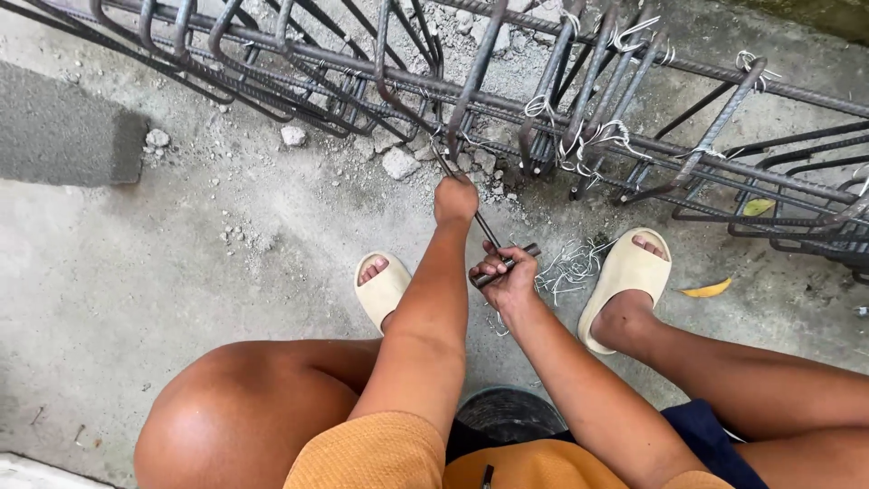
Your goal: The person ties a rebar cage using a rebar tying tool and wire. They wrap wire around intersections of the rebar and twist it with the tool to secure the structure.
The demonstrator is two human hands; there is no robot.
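Observation:
A long rebar cage (471, 91) of dark steel bars and bent stirrups lies across the concrete floor ahead of me, bound in places with thin tie wire (597, 136). My left hand (454, 199) is closed around a thin rod just below the cage's lower bar. My right hand (507, 276) grips the dark handle of a hooked tying tool (502, 264) whose thin shaft runs up toward the left hand. Cut pieces of tie wire (570, 267) lie on the floor beside the right hand.
My feet in cream slippers (380, 288) (625, 281) flank the hands, knees bent low. Broken concrete lumps (398, 163) lie under the cage. A grey block (63, 136) sits at left. Yellow leaves (706, 290) lie at right. A dark round seat (507, 417) is beneath me.

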